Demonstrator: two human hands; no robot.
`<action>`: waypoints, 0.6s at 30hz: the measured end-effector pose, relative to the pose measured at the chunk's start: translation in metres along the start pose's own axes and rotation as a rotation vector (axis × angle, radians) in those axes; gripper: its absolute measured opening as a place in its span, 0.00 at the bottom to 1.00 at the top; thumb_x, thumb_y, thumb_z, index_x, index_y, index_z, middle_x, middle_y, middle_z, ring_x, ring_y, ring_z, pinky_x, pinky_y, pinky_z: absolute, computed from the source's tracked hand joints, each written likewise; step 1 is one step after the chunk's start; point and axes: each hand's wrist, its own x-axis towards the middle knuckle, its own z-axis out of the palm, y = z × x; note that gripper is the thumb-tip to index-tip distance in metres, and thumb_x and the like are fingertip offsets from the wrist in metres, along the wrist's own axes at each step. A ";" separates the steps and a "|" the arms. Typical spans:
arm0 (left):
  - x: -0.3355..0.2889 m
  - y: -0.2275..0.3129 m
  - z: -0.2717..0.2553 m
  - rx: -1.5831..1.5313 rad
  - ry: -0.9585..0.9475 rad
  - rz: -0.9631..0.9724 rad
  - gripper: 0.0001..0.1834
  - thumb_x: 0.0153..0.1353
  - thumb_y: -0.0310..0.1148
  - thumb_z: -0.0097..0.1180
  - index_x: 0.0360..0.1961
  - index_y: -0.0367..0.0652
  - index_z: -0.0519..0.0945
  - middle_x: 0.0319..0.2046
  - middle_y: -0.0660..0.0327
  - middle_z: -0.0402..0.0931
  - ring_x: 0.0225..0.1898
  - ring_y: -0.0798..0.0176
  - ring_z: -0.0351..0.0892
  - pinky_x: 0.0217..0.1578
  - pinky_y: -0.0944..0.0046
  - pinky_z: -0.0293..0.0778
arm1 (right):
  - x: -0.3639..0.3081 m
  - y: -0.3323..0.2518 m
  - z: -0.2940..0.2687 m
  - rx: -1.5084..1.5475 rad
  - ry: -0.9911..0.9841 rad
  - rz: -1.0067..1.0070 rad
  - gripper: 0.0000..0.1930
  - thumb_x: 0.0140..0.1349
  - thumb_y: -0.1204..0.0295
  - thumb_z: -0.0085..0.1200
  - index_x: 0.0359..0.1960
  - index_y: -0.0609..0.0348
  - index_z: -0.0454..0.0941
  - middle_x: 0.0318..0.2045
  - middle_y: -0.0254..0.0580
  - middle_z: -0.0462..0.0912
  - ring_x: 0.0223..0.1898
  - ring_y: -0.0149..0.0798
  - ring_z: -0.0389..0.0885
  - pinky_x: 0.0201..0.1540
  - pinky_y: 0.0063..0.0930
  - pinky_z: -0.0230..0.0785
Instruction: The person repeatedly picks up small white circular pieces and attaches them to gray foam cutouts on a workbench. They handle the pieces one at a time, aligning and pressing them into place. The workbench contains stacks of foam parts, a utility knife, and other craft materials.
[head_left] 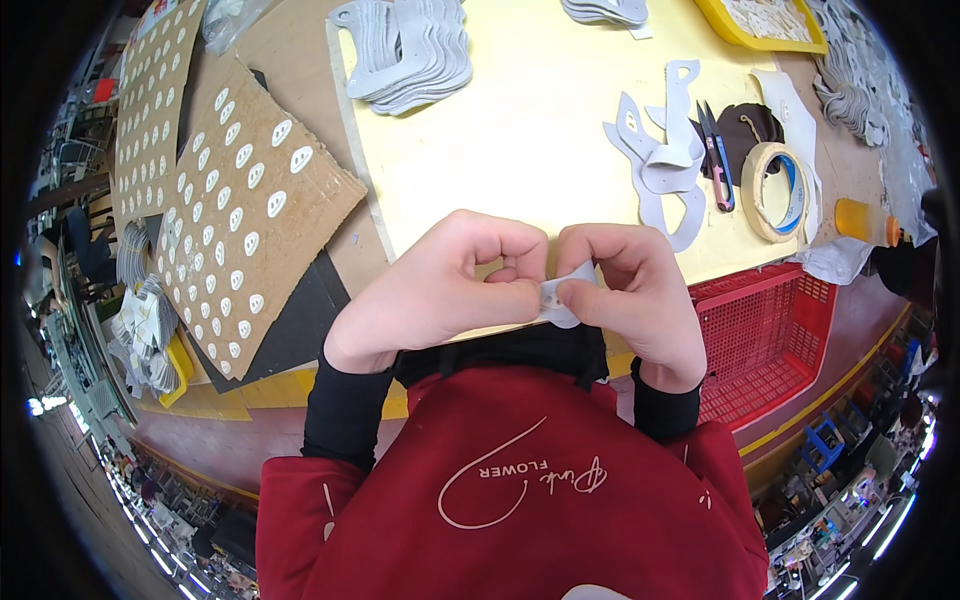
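Observation:
Both hands meet at the table's near edge, holding a small light grey cut piece (562, 314) of sheet material between them. My left hand (440, 285) pinches its left side with thumb and forefinger. My right hand (640, 295) pinches the right side, thumb on top. The fingers cover much of the piece. Beyond the right hand lie a few loose grey cut pieces (672, 178). Next to these are thread snips (716, 160) and a roll of masking tape (757, 200).
Cardboard sheets (225, 215) with rows of small white oval pieces lie at left. A stack of grey cut pieces (405, 55) sits at the far left of the yellow tabletop (500, 130). A yellow tray (765, 45) stands far right; a red plastic basket (760, 325) is below the table's right edge.

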 end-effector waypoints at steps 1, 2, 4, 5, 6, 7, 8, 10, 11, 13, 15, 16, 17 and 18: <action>-0.001 -0.001 0.001 0.023 0.012 0.018 0.07 0.57 0.22 0.56 0.24 0.39 0.72 0.25 0.71 0.68 0.30 0.78 0.62 0.32 0.74 0.59 | 0.000 0.000 0.000 -0.002 0.001 0.000 0.04 0.57 0.76 0.61 0.31 0.63 0.81 0.26 0.26 0.78 0.31 0.18 0.72 0.35 0.17 0.64; -0.001 -0.002 0.002 0.042 0.021 0.051 0.06 0.58 0.24 0.57 0.25 0.38 0.73 0.24 0.72 0.69 0.30 0.78 0.63 0.32 0.73 0.61 | -0.001 -0.001 0.000 -0.012 0.013 0.005 0.03 0.56 0.78 0.60 0.29 0.64 0.79 0.26 0.27 0.77 0.31 0.20 0.71 0.35 0.18 0.63; 0.001 -0.004 0.003 0.049 0.036 0.111 0.06 0.58 0.25 0.57 0.25 0.37 0.75 0.23 0.72 0.70 0.29 0.78 0.64 0.32 0.72 0.63 | -0.003 -0.004 0.000 -0.031 0.025 -0.002 0.03 0.53 0.82 0.57 0.25 0.64 0.76 0.26 0.29 0.75 0.31 0.23 0.70 0.36 0.21 0.60; 0.003 -0.006 0.003 0.037 0.042 0.139 0.05 0.58 0.25 0.57 0.26 0.37 0.75 0.23 0.72 0.70 0.29 0.78 0.65 0.32 0.72 0.63 | -0.003 -0.006 0.001 -0.047 0.029 -0.003 0.03 0.53 0.82 0.57 0.25 0.64 0.76 0.26 0.29 0.75 0.31 0.24 0.70 0.36 0.21 0.60; 0.003 -0.007 0.003 0.029 0.047 0.157 0.05 0.58 0.25 0.57 0.26 0.37 0.76 0.23 0.72 0.70 0.30 0.78 0.65 0.33 0.72 0.64 | -0.003 -0.007 0.001 -0.059 0.021 -0.023 0.03 0.53 0.81 0.57 0.25 0.64 0.76 0.26 0.29 0.75 0.31 0.24 0.70 0.36 0.21 0.60; 0.003 -0.007 0.002 0.006 0.037 0.166 0.05 0.58 0.24 0.57 0.26 0.37 0.76 0.23 0.71 0.71 0.30 0.78 0.66 0.33 0.72 0.64 | -0.002 -0.008 0.001 -0.068 0.009 -0.049 0.03 0.52 0.81 0.58 0.25 0.63 0.76 0.26 0.29 0.75 0.31 0.24 0.70 0.36 0.21 0.60; 0.003 -0.007 0.002 -0.012 0.027 0.167 0.04 0.57 0.24 0.56 0.26 0.36 0.76 0.23 0.71 0.71 0.30 0.78 0.66 0.34 0.72 0.65 | -0.002 -0.009 0.001 -0.074 0.009 -0.044 0.03 0.52 0.81 0.58 0.25 0.63 0.75 0.26 0.29 0.75 0.31 0.24 0.70 0.36 0.22 0.60; 0.002 -0.008 0.001 -0.038 0.014 0.158 0.05 0.56 0.24 0.56 0.25 0.37 0.74 0.25 0.70 0.70 0.32 0.76 0.66 0.35 0.72 0.63 | -0.001 -0.010 0.002 -0.079 -0.001 -0.041 0.04 0.52 0.80 0.58 0.25 0.63 0.75 0.26 0.29 0.75 0.31 0.24 0.70 0.36 0.22 0.60; 0.002 -0.008 0.001 -0.047 0.011 0.149 0.06 0.54 0.24 0.56 0.24 0.37 0.72 0.27 0.68 0.70 0.33 0.75 0.65 0.35 0.71 0.61 | -0.001 -0.010 0.002 -0.073 0.001 -0.052 0.04 0.52 0.81 0.58 0.24 0.63 0.75 0.26 0.29 0.75 0.31 0.24 0.70 0.36 0.22 0.60; 0.002 -0.008 0.002 -0.051 0.009 0.144 0.07 0.53 0.24 0.56 0.23 0.38 0.70 0.29 0.67 0.69 0.34 0.74 0.64 0.35 0.71 0.59 | -0.001 -0.009 0.001 -0.059 0.000 -0.061 0.04 0.52 0.81 0.58 0.24 0.63 0.75 0.26 0.29 0.75 0.31 0.24 0.70 0.36 0.21 0.60; 0.003 -0.009 0.002 -0.041 0.006 0.165 0.06 0.52 0.23 0.56 0.23 0.38 0.70 0.29 0.67 0.69 0.34 0.74 0.64 0.35 0.71 0.59 | -0.001 -0.007 0.001 -0.042 0.004 -0.045 0.04 0.53 0.81 0.57 0.24 0.63 0.75 0.26 0.29 0.75 0.31 0.24 0.70 0.35 0.21 0.60; 0.003 -0.009 0.001 -0.022 0.006 0.156 0.05 0.54 0.23 0.56 0.24 0.38 0.72 0.27 0.68 0.70 0.33 0.75 0.65 0.35 0.72 0.61 | -0.002 -0.005 0.000 -0.028 0.002 -0.048 0.04 0.53 0.82 0.57 0.24 0.63 0.75 0.26 0.29 0.75 0.30 0.24 0.70 0.35 0.21 0.60; 0.003 -0.009 0.000 -0.001 0.001 0.163 0.04 0.55 0.23 0.56 0.25 0.38 0.75 0.25 0.70 0.71 0.32 0.77 0.66 0.35 0.72 0.63 | -0.002 -0.003 0.000 -0.030 0.013 -0.039 0.03 0.54 0.80 0.59 0.26 0.63 0.77 0.26 0.28 0.76 0.30 0.22 0.70 0.35 0.20 0.61; 0.003 -0.008 -0.001 0.025 0.005 0.156 0.03 0.57 0.22 0.57 0.27 0.38 0.77 0.23 0.71 0.71 0.31 0.78 0.67 0.35 0.73 0.65 | -0.002 -0.001 0.000 -0.029 0.020 -0.043 0.03 0.55 0.79 0.60 0.27 0.63 0.78 0.25 0.27 0.77 0.30 0.21 0.70 0.35 0.19 0.62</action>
